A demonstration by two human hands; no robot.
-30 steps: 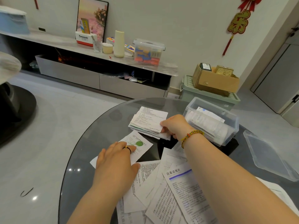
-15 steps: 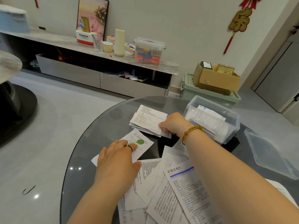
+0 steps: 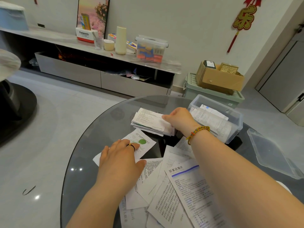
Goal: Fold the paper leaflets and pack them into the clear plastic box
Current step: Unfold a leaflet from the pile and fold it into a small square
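A stack of folded leaflets (image 3: pixel 148 123) lies at the middle of the round glass table (image 3: pixel 92 145). My right hand (image 3: pixel 178 120) grips the stack's right end. My left hand (image 3: pixel 120 159) lies flat with straight fingers on a white leaflet with a green spot (image 3: pixel 144 142). Several unfolded leaflets (image 3: pixel 177 195) overlap near the front edge, partly under my right forearm. The clear plastic box (image 3: pixel 236 122) stands open to the right of the stack with folded papers inside. Its clear lid (image 3: pixel 271 155) lies further right.
Past the table on the floor is a green bin (image 3: pixel 213 94) with a cardboard box (image 3: pixel 218 79) on top. A long low shelf (image 3: pixel 65 40) along the wall carries a lidded container, a cream bottle and cups. A dark round base sits at the left.
My right hand has slid up and slightly right with the end of the folded stack. My left hand has stayed pressed on the green-spot leaflet.
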